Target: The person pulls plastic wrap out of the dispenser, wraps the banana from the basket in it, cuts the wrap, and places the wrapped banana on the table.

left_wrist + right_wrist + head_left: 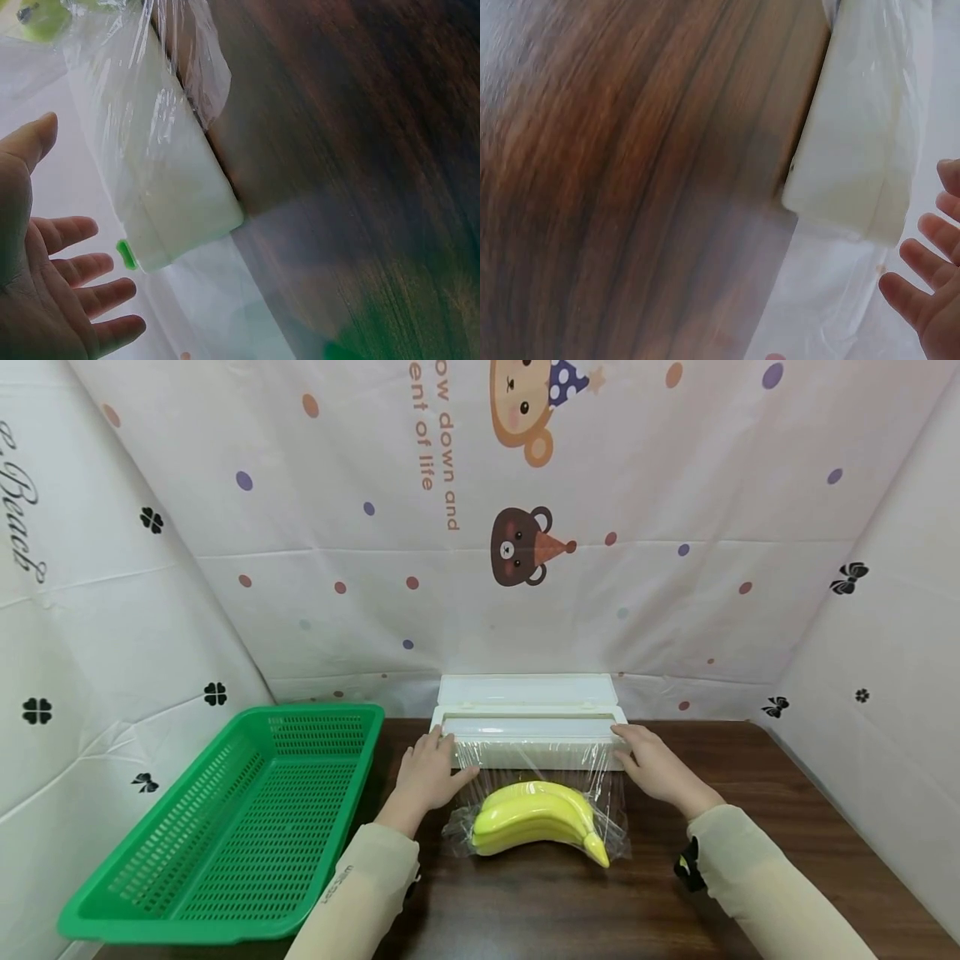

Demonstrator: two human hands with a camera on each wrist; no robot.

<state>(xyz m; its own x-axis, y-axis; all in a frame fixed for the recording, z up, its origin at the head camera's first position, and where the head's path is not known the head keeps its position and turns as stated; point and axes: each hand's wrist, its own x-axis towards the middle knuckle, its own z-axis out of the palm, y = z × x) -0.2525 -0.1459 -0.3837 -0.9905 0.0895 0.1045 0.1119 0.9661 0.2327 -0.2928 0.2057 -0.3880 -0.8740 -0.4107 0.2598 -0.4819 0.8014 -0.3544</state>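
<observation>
A white cling film dispenser (540, 755) stands against the back wall, its lid (527, 690) raised and the roll (528, 727) showing inside. Clear film (600, 787) runs from it down over the front to a bunch of yellow bananas (534, 814), crumpling at both sides of the bunch. My left hand (429, 772) is at the dispenser's left end, fingers spread; in the left wrist view they point towards a small green tab (127, 254) on that end. At the opposite end is my right hand (660, 766), its fingers apart and slightly bent, fingertips overlapping the corner in the head view.
To the left, a green plastic basket (358, 793) with slotted sides and floor stands on the dark wooden table (570, 914). Printed white cloth (480, 618) rises behind the table and along both sides.
</observation>
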